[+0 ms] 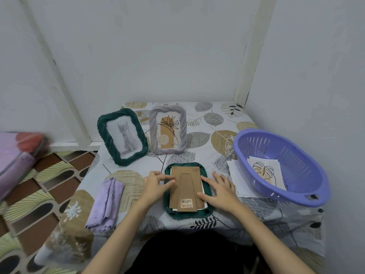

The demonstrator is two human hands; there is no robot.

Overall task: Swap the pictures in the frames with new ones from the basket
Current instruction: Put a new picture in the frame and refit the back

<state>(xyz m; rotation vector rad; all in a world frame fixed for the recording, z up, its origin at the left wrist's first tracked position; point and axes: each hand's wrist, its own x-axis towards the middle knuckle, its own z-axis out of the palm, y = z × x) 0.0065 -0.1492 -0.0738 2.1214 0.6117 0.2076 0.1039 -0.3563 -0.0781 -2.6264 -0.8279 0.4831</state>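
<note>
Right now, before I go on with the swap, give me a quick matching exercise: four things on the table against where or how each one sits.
Things:
1. green frame with the cat picture
2. grey frame with the plant drawing
3. face-down green frame
4. lilac cloth

States:
A. lying flat, brown backing board up, between both hands
B. folded, left of the left hand
C. standing upright at the far left
D. standing upright, just right of the cat picture

Pairs: 1-C, 2-D, 3-A, 4-B
</note>
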